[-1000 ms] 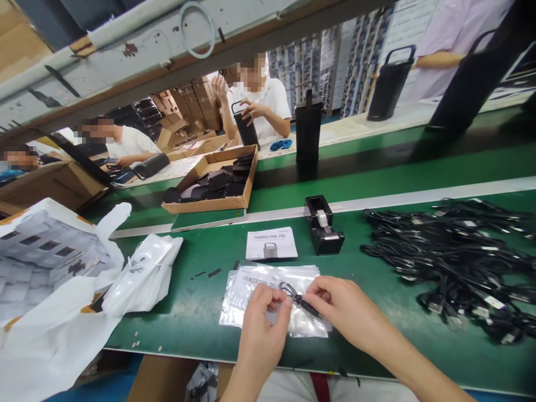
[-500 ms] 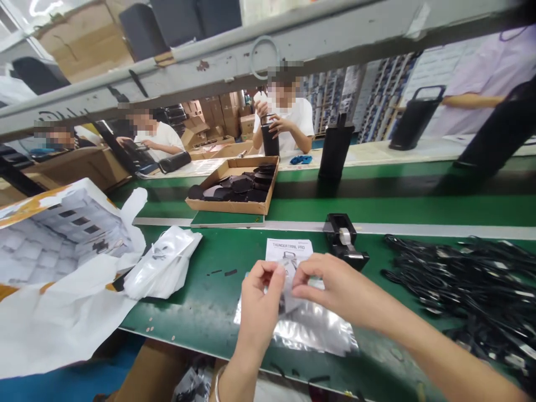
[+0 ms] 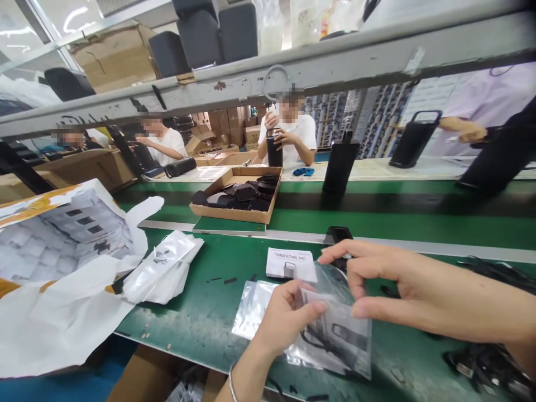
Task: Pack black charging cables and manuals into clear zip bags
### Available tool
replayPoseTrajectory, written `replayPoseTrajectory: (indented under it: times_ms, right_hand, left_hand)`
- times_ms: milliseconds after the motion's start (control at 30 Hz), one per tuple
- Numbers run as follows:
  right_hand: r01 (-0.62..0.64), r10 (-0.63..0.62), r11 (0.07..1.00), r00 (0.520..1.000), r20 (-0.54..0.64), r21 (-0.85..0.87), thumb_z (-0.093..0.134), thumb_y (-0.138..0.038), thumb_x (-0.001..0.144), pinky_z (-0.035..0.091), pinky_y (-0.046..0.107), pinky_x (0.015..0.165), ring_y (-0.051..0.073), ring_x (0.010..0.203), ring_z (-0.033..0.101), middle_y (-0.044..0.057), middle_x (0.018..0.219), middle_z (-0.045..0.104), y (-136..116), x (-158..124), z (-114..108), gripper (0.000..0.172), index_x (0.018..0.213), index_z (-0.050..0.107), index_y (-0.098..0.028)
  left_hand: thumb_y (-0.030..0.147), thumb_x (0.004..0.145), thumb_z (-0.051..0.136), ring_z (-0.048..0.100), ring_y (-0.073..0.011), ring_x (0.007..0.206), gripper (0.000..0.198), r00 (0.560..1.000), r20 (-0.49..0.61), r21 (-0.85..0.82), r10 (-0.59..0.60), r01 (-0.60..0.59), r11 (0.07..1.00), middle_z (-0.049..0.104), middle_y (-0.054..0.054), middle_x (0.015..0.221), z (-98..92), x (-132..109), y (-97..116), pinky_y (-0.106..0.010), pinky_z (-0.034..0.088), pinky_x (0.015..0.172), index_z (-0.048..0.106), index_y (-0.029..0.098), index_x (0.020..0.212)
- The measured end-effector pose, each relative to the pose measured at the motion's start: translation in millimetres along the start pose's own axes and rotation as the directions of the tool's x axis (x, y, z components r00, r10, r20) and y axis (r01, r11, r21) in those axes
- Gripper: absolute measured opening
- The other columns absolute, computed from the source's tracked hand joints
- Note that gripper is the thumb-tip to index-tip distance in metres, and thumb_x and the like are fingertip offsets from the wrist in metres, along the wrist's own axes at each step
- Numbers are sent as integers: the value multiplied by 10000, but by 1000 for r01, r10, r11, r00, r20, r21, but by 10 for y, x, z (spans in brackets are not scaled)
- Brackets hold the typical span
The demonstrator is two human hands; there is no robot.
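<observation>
My left hand pinches a clear plastic bag between thumb and fingers. Through the film show a printed leaflet and a black cable. At the bag's upper right, my right hand has its thumb and bent fingers closed on the flap, while the index finger stretches out above. Beneath and left of the held bag lie flat clear bags. Just beyond my hands sits a stack of white THUNDERTRAIL PRO booklets. The black tape dispenser behind my right hand is mostly hidden.
A white bundle of plastic bags and an opened printed carton lie left. Ahead, a cardboard tray holds black parts; a black speaker stands on the belt. Black cables lie right. Co-workers sit across.
The bag with the leaflet and cable has come down to the right and spread out in my hands. My right hand has shifted right and now covers much of the tape dispenser.
</observation>
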State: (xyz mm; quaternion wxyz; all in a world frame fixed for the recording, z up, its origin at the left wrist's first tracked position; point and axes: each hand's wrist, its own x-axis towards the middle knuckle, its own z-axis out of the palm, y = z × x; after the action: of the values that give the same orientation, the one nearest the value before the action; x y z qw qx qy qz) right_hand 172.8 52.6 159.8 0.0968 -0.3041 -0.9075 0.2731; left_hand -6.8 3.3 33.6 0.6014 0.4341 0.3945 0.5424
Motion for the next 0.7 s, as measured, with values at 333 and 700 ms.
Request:
replayPoseTrajectory:
  times_ms: [333, 700]
  right_hand:
    - [-184, 280, 927, 920, -275, 328, 555, -404, 806, 493, 341, 790, 221, 889, 618, 39, 979, 665, 617, -268, 498, 261, 1026, 597, -270]
    - [-123, 336, 855, 872, -355, 504, 544, -329, 817, 472, 318, 747, 211, 815, 624, 37, 850, 699, 748, -156, 885, 190, 823, 701, -222]
  left_hand:
    - [379, 896, 423, 576, -176, 757, 352, 988, -90, 435, 128, -77, 897, 679, -31, 768, -4, -53, -56, -243, 414, 683, 710, 177, 920]
    - [347, 780, 616, 620, -195, 790, 198, 973, -209, 402, 94, -2, 916, 717, -57, 837, -151, 4, 15, -259, 462, 718, 720, 186, 827]
